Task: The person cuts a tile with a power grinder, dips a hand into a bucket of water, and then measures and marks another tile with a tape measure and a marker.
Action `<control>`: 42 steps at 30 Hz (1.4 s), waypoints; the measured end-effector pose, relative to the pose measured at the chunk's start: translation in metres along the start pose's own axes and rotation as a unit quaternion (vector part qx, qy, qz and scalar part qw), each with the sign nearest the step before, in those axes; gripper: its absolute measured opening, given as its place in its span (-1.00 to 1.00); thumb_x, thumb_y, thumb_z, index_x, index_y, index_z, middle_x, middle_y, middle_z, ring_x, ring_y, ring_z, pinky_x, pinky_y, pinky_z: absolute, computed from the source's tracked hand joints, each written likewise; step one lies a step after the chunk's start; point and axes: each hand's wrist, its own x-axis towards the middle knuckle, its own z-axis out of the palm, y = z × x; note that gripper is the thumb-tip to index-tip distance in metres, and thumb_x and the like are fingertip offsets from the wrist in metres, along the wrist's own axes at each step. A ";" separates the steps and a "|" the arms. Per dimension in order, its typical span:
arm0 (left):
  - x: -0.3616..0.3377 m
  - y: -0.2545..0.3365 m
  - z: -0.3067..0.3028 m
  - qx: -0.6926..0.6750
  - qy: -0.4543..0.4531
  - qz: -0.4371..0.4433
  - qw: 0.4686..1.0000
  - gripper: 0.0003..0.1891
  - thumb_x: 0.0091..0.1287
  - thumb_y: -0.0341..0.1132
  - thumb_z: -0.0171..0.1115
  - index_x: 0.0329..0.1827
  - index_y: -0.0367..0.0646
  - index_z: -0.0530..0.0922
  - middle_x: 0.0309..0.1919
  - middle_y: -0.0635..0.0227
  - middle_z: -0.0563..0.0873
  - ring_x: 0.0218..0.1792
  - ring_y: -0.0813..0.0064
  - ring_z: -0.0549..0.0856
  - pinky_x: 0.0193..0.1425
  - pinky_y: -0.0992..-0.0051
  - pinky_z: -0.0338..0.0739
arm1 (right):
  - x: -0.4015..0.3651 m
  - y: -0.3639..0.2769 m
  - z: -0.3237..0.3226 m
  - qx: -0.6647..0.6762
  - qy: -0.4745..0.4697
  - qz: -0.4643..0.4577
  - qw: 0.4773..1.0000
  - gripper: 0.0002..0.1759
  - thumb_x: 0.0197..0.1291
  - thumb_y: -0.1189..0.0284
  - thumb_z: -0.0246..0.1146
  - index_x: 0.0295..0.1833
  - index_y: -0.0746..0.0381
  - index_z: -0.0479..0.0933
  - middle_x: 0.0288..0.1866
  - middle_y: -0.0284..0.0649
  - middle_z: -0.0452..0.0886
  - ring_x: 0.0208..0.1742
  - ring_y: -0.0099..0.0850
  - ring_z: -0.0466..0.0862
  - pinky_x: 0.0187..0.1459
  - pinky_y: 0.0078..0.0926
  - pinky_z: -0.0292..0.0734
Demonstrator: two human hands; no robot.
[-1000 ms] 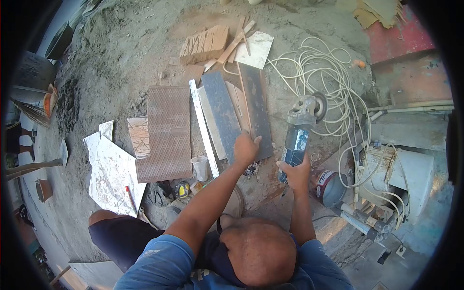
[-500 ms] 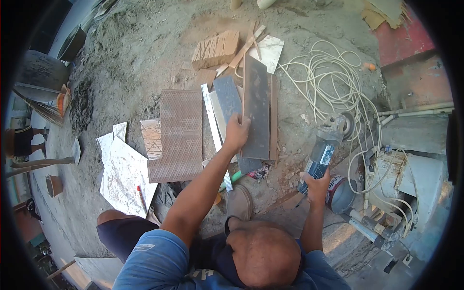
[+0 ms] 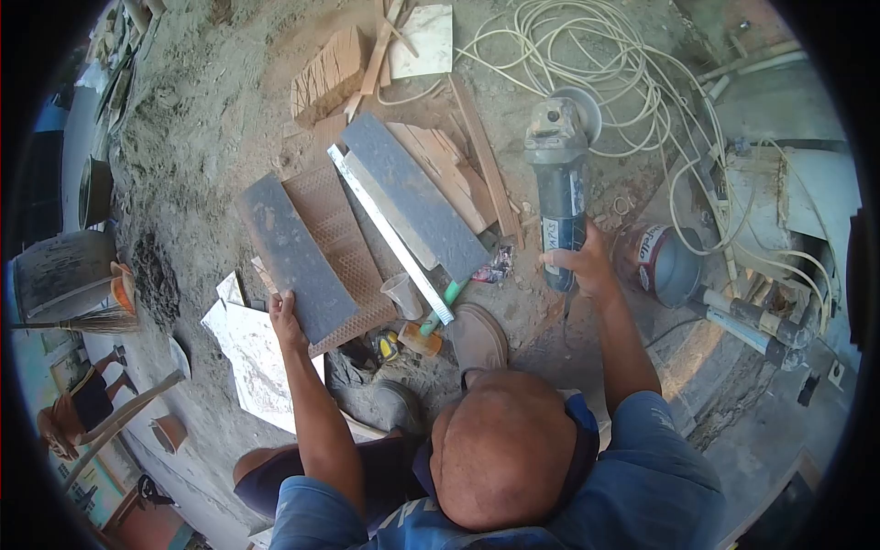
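Note:
My left hand (image 3: 288, 316) grips the lower left edge of a dark grey tile strip (image 3: 298, 257). That strip overlaps a brown tile with a honeycomb-patterned back (image 3: 353, 229). In my right hand (image 3: 591, 264) is an angle grinder (image 3: 561, 188), its body upright in view and its disc (image 3: 582, 110) at the top. Between the hands, a white metal straightedge (image 3: 390, 234) lies beside another dark tile strip (image 3: 417, 194) on the ground. Near its lower end are a plastic cup (image 3: 401, 295), a mallet (image 3: 420, 339) and a yellow tape measure (image 3: 389, 346).
Coiled pale cable (image 3: 632, 87) spreads over the soil beyond the grinder. A paint bucket (image 3: 674, 266) stands right of my right hand. Broken white tile pieces (image 3: 266, 367) lie at left, cut brown blocks (image 3: 330, 78) ahead. Another person (image 3: 78, 408) is at far left.
My left hand has carried the dark tile strip leftward from the pile to over the brown tile. My right hand still holds the grinder, now turned more upright in view. The view has shifted.

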 end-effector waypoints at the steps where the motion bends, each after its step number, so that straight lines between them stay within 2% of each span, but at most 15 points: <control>1: -0.001 -0.004 -0.003 0.008 0.013 0.005 1.000 -0.88 0.39 -0.33 0.29 -0.19 -0.07 0.49 -0.26 0.38 0.68 -0.29 0.55 0.63 -0.13 0.51 0.56 | 0.002 0.002 0.000 0.031 -0.023 0.004 0.999 -0.39 -0.19 0.52 0.49 0.08 0.28 0.49 -0.23 -0.36 0.57 -0.26 -0.58 0.59 -0.17 -0.53 0.56; 7: 0.010 -0.032 -0.018 -0.007 -0.006 -0.053 0.999 -0.89 0.40 -0.39 0.29 -0.19 -0.11 0.50 -0.26 0.37 0.68 -0.28 0.53 0.63 -0.09 0.48 0.54 | 0.006 -0.003 0.005 0.081 -0.066 0.034 0.994 -0.36 -0.18 0.50 0.48 0.12 0.27 0.47 -0.20 -0.34 0.58 -0.23 -0.54 0.61 -0.16 -0.53 0.58; 11: 0.026 -0.049 -0.029 0.218 0.030 -0.032 0.975 -0.82 0.39 -0.34 0.31 -0.29 -0.22 0.51 -0.41 0.38 0.64 -0.41 0.52 0.58 -0.27 0.45 0.48 | 0.005 0.005 0.007 0.084 -0.069 0.045 0.993 -0.37 -0.17 0.50 0.45 0.13 0.27 0.45 -0.20 -0.33 0.57 -0.24 -0.52 0.62 -0.17 -0.51 0.59; 13: 0.016 -0.023 -0.003 0.448 0.073 -0.001 0.891 -0.69 0.30 -0.23 0.40 -0.43 -0.26 0.51 -0.53 0.31 0.62 -0.48 0.46 0.57 -0.33 0.40 0.47 | 0.004 0.012 0.006 0.081 -0.071 0.045 0.993 -0.35 -0.18 0.50 0.45 0.13 0.28 0.44 -0.20 -0.31 0.58 -0.24 -0.51 0.63 -0.17 -0.50 0.60; 15: 0.015 -0.018 0.006 0.553 0.108 0.012 0.826 -0.54 0.19 -0.07 0.45 -0.48 -0.35 0.52 -0.52 0.01 0.66 -0.38 0.05 0.69 -0.18 0.18 0.55 | 0.003 0.018 0.006 0.077 -0.073 0.041 0.993 -0.34 -0.19 0.50 0.45 0.14 0.28 0.44 -0.19 -0.30 0.58 -0.25 -0.51 0.63 -0.17 -0.49 0.61; 18: 0.009 -0.006 0.022 0.599 0.122 -0.022 0.791 -0.56 0.17 -0.06 0.46 -0.33 -0.34 0.57 -0.37 -0.02 0.71 -0.29 -0.03 0.73 -0.11 0.12 0.58 | 0.000 0.020 0.008 0.068 -0.056 0.043 0.995 -0.34 -0.18 0.49 0.42 0.15 0.30 0.42 -0.17 -0.20 0.61 -0.32 -0.36 0.73 -0.23 -0.38 0.71; 20: -0.008 0.010 0.055 0.688 0.207 0.024 0.695 -0.52 0.14 -0.06 0.48 -0.15 -0.31 0.56 -0.26 0.00 0.69 -0.19 -0.05 0.70 -0.05 0.09 0.57 | -0.001 0.021 0.014 0.081 -0.071 0.040 0.993 -0.35 -0.18 0.49 0.41 0.14 0.31 0.43 -0.17 -0.20 0.61 -0.32 -0.36 0.73 -0.23 -0.37 0.72; 22: -0.017 0.021 0.093 0.690 0.200 0.142 0.681 -0.46 0.13 -0.05 0.49 -0.03 -0.27 0.51 -0.24 0.05 0.65 -0.11 -0.04 0.66 -0.02 0.08 0.54 | 0.000 0.021 0.017 0.107 -0.090 0.048 0.989 -0.38 -0.18 0.51 0.37 0.12 0.31 0.43 -0.16 -0.18 0.62 -0.32 -0.34 0.73 -0.22 -0.35 0.73; 24: -0.034 0.038 0.154 0.552 0.023 0.173 0.815 -0.47 0.11 0.02 0.50 -0.21 -0.29 0.53 -0.28 0.01 0.63 -0.14 0.04 0.64 -0.10 0.15 0.52 | -0.001 0.013 0.030 0.130 -0.116 0.055 0.983 -0.40 -0.16 0.51 0.37 0.11 0.31 0.44 -0.16 -0.19 0.61 -0.33 -0.35 0.72 -0.21 -0.37 0.71; 26: -0.060 0.051 0.212 0.377 -0.251 -0.004 0.892 -0.30 0.07 0.22 0.50 -0.19 -0.37 0.54 -0.21 -0.07 0.67 -0.17 0.12 0.68 -0.12 0.25 0.54 | 0.001 0.014 0.036 0.164 -0.158 0.059 0.972 -0.34 -0.16 0.51 0.36 0.18 0.34 0.42 -0.10 -0.17 0.60 -0.21 -0.36 0.71 -0.13 -0.42 0.68; 28: -0.093 0.036 0.251 0.198 -0.465 -0.068 0.860 -0.02 0.04 0.20 0.55 0.34 -0.36 0.34 0.16 -0.02 0.54 0.22 0.13 0.53 0.32 0.25 0.41 | 0.000 0.013 0.055 0.201 -0.158 0.033 0.966 -0.28 -0.17 0.52 0.36 0.24 0.35 0.38 -0.07 -0.15 0.59 -0.12 -0.36 0.69 -0.08 -0.42 0.67; 30: -0.133 0.023 0.279 -0.012 -0.472 -0.015 0.882 0.19 0.01 0.16 0.57 0.55 -0.31 0.06 0.33 -0.07 0.39 0.38 0.12 0.41 0.45 0.26 0.29 | 0.003 0.019 0.060 0.204 -0.160 -0.024 0.965 -0.13 -0.10 0.43 0.35 0.43 0.32 0.27 0.06 -0.17 0.56 0.05 -0.39 0.63 0.11 -0.45 0.61; 33: -0.140 0.021 0.290 0.021 -0.460 0.019 0.887 0.29 0.00 0.01 0.58 0.63 -0.24 -0.18 0.44 -0.03 0.28 0.45 0.17 0.34 0.49 0.31 0.25 | 0.003 0.020 0.060 0.180 -0.119 -0.020 0.976 -0.11 -0.15 0.43 0.34 0.42 0.37 0.27 0.13 -0.17 0.51 0.10 -0.37 0.59 0.10 -0.46 0.55; 39: -0.147 0.059 0.293 0.032 -0.491 0.109 0.864 0.00 -0.04 -0.23 0.54 0.46 -0.29 0.15 0.24 -0.08 0.48 0.30 0.10 0.50 0.32 0.28 0.39 | -0.005 -0.001 0.049 0.074 -0.086 -0.093 0.989 -0.02 -0.17 0.35 0.34 0.48 0.36 0.23 0.08 -0.22 0.51 0.03 -0.39 0.59 0.07 -0.45 0.54; 42: -0.164 0.056 0.293 0.001 -0.434 0.155 0.888 -0.11 -0.05 -0.21 0.57 0.33 -0.30 0.26 0.12 -0.09 0.55 0.18 0.02 0.58 0.22 0.20 0.45 | -0.024 -0.065 0.072 0.009 -0.039 -0.016 0.999 -0.23 -0.09 0.46 0.35 0.34 0.32 0.35 -0.04 -0.25 0.55 -0.07 -0.38 0.61 0.03 -0.41 0.54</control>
